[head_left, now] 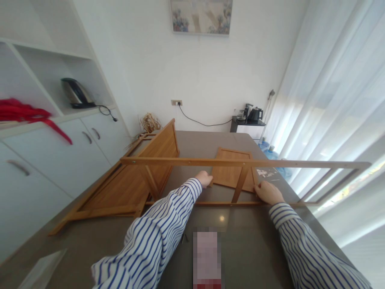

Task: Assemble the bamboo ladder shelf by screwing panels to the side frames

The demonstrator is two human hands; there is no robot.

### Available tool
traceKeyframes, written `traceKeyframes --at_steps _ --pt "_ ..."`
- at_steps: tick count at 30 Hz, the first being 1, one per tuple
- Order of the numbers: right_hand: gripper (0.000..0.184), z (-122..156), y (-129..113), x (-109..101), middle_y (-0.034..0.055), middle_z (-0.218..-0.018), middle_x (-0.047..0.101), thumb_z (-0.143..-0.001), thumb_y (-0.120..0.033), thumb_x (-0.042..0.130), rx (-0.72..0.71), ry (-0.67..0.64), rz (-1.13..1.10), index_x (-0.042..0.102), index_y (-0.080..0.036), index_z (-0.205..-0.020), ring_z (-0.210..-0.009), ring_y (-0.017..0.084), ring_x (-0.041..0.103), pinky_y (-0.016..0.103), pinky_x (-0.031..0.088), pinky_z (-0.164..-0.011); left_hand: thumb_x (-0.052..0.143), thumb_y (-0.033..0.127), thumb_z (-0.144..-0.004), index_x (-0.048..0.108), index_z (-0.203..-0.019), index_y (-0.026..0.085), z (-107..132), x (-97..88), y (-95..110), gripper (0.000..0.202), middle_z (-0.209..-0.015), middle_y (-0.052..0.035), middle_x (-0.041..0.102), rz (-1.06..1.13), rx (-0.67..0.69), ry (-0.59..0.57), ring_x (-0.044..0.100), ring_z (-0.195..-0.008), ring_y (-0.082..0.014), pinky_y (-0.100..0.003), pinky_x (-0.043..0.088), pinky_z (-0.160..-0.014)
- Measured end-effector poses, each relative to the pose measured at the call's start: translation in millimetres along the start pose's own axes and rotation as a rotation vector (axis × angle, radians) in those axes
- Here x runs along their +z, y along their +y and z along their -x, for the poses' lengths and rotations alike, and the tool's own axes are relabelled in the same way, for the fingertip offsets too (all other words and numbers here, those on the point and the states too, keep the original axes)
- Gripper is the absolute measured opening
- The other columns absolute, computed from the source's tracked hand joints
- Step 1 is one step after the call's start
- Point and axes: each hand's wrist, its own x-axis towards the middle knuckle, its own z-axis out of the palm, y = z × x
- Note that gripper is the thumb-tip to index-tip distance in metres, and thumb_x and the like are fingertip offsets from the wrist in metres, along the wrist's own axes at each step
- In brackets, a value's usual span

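A flat wooden panel point(230, 176) lies on the table beyond the lower rail of a wooden ladder-like frame point(192, 161). My left hand point(204, 179) is closed at the panel's near left corner. At the near right corner my right hand point(268, 192) has its fingers closed on the panel edge; the fingertips are partly hidden. Both forearms, in striped sleeves, reach across the lower rail, between two long rails joined by short crosspieces. The frame stands on edge, meeting an assembled wooden part with panels point(120, 188) at the left.
Small light pieces point(266, 173) lie at the table's right side. Dark screws or pins point(184, 238) rest near my left forearm, beside a blurred pink item point(207, 257). A plastic bag point(43, 269) is at front left. White curtains point(337, 100) hang right; cabinets point(51, 152) stand left.
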Motion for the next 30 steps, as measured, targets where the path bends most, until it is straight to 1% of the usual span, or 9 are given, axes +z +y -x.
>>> traceKeyframes --at_steps 4,6,8,11,14,17,20,24,30 --pt "0.034 4 -2 -2 0.0125 -0.080 0.067 -0.079 -0.041 0.043 0.001 -0.016 -0.051 0.065 -0.017 -0.071 -0.084 0.025 0.062 0.034 0.043 -0.074 0.044 0.037 -0.085 0.065 -0.083 0.006 7 -1.5 -1 0.037 -0.083 -0.0153 0.069 -0.068 -0.010 0.012 0.065 -0.059 -0.0161 -0.021 0.047 -0.049" --pt "0.033 6 -4 -3 0.0132 -0.081 0.067 -0.079 -0.039 0.043 0.013 -0.015 -0.077 0.065 -0.017 -0.070 -0.085 0.026 0.062 0.034 0.043 -0.075 0.046 0.039 -0.083 0.065 -0.085 0.008 11 -1.2 0 0.037 -0.084 -0.0142 0.069 -0.105 -0.019 0.029 0.066 -0.061 -0.0164 -0.022 0.048 -0.052" --pt "0.029 7 -6 -3 0.0162 -0.085 0.066 -0.076 -0.037 0.046 0.034 -0.008 -0.104 0.064 -0.015 -0.069 -0.088 0.029 0.062 0.037 0.042 -0.076 0.052 0.042 -0.078 0.066 -0.086 0.009 15 -0.3 3 0.036 -0.085 -0.0136 0.070 -0.156 -0.018 0.058 0.067 -0.069 -0.0186 -0.022 0.050 -0.058" --pt "0.025 6 -7 -3 0.0195 -0.086 0.066 -0.073 -0.034 0.050 0.070 0.002 -0.169 0.063 -0.014 -0.065 -0.092 0.032 0.060 0.040 0.043 -0.078 0.065 0.044 -0.067 0.066 -0.090 0.012 18 1.2 10 0.039 -0.096 -0.0152 0.069 -0.246 0.007 0.111 0.064 -0.091 -0.0248 -0.025 0.049 -0.073" --pt "0.024 4 -3 -2 0.0163 -0.076 0.066 -0.075 -0.033 0.049 0.111 -0.017 -0.289 0.061 -0.015 -0.063 -0.086 0.029 0.062 0.036 0.046 -0.074 0.071 0.039 -0.059 0.066 -0.095 0.013 21 1.4 16 0.045 -0.105 -0.0164 0.066 -0.325 0.026 0.137 0.060 -0.102 -0.0285 -0.028 0.048 -0.081" --pt "0.023 2 1 1 0.0108 -0.068 0.065 -0.077 -0.033 0.045 0.154 -0.059 -0.451 0.059 -0.017 -0.067 -0.074 0.021 0.063 0.028 0.050 -0.062 0.073 0.038 -0.057 0.066 -0.097 0.012 23 -0.2 18 0.048 -0.106 -0.0169 0.065 -0.382 0.028 0.142 0.060 -0.102 -0.0290 -0.029 0.048 -0.082" --pt "0.020 0 3 4 0.0084 -0.068 0.064 -0.078 -0.033 0.045 0.189 -0.099 -0.598 0.057 -0.017 -0.071 -0.066 0.018 0.062 0.024 0.050 -0.053 0.071 0.036 -0.060 0.067 -0.097 0.013 26 -2.1 17 0.043 -0.105 -0.0162 0.066 -0.416 0.023 0.142 0.060 -0.101 -0.0275 -0.028 0.048 -0.082" --pt "0.017 -2 2 4 0.0073 -0.064 0.061 -0.075 -0.031 0.050 0.222 -0.143 -0.728 0.056 -0.016 -0.070 -0.059 0.016 0.060 0.025 0.051 -0.051 0.071 0.034 -0.060 0.068 -0.096 0.014 30 -2.0 17 0.041 -0.102 -0.0148 0.067 -0.426 0.011 0.146 0.061 -0.101 -0.0262 -0.027 0.048 -0.083" --pt "0.016 0 -3 1 0.0020 -0.051 0.055 -0.070 -0.031 0.057 0.229 -0.186 -0.817 0.057 -0.016 -0.064 -0.049 0.013 0.054 0.025 0.048 -0.046 0.071 0.033 -0.058 0.067 -0.098 0.012 32 -5.5 15 0.045 -0.101 -0.0178 0.067 -0.410 -0.007 0.172 0.060 -0.101 -0.0290 -0.030 0.048 -0.084"
